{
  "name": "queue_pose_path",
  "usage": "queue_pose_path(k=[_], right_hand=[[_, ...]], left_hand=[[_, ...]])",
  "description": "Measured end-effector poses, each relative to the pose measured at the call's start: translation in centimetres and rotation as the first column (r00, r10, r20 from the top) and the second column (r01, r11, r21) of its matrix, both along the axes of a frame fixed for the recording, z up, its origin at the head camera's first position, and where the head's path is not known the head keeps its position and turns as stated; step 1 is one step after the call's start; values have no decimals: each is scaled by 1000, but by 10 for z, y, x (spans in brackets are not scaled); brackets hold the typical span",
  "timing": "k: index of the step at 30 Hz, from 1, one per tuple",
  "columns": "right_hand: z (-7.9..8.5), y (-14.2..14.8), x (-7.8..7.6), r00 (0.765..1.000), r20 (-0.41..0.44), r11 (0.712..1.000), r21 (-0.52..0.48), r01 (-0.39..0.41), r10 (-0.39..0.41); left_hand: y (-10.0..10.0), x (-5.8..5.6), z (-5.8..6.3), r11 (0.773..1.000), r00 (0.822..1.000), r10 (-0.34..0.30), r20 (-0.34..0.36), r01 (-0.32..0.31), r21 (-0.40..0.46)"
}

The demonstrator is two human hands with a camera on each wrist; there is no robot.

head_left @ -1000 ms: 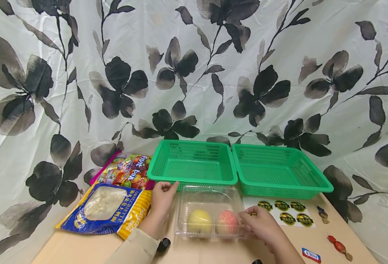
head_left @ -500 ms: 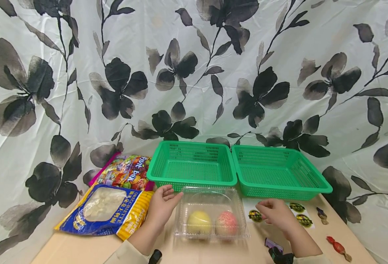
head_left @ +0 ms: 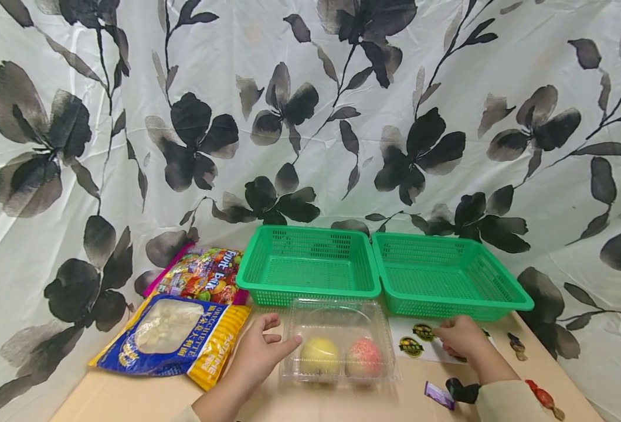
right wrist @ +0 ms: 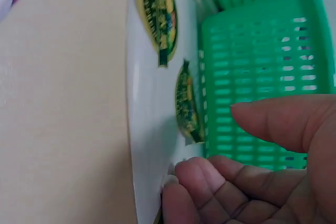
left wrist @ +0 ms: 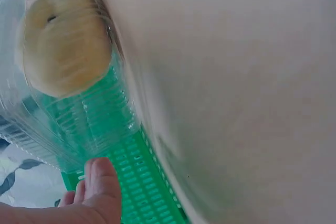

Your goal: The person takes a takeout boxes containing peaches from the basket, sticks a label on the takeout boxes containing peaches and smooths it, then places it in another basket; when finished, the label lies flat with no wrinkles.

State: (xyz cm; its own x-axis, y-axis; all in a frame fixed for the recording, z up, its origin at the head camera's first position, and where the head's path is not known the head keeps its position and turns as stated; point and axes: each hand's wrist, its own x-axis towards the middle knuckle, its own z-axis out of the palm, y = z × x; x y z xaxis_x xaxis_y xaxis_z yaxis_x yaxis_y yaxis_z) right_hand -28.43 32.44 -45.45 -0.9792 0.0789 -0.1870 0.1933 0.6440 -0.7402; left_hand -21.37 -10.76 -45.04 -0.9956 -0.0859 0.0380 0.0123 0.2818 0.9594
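Observation:
A clear plastic fruit box (head_left: 339, 316) lies at the front middle, with a round yellow fruit (head_left: 319, 356) and a pinkish-red fruit (head_left: 363, 358) inside. Just left of this box is my left hand (head_left: 260, 354), its thumb extended toward the box's side and nothing in its grasp. My right hand (head_left: 465, 341) is over a white sheet of round black-and-gold stickers (head_left: 410, 347). In the right wrist view the fingers (right wrist: 197, 179) bend toward the sheet (right wrist: 149, 108) while the thumb stands apart from them. The hand covers part of the stickers.
Two green baskets (head_left: 310, 291) (head_left: 447, 309) stand side by side behind the box. At left lie a blue-and-yellow pasta bag (head_left: 168, 334) and a candy bag (head_left: 204, 272). Small wrapped candies, purple (head_left: 439, 395), red (head_left: 544, 398) and dark blue (head_left: 516, 343), lie at right.
My right hand has left the box's right side and moved right over the sticker sheet. My left hand has come off the box's back left corner and drawn nearer, its thumb now spread.

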Motion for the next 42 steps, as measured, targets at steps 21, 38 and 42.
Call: queue_pose_path(k=[21,38,42], right_hand=[[-16,2,-11,1000,30,999,54,3,-4],[-11,5,-6,998,57,999,-38,32,-29],[-9,4,-2,998,43,998,-38,42,-41]], left_hand=[[5,9,-2,988,991,-126,49,129,-85],[3,9,-1,989,992,-114,48,118,-87],[2,9,-1,989,993,-108,45,112,-94]])
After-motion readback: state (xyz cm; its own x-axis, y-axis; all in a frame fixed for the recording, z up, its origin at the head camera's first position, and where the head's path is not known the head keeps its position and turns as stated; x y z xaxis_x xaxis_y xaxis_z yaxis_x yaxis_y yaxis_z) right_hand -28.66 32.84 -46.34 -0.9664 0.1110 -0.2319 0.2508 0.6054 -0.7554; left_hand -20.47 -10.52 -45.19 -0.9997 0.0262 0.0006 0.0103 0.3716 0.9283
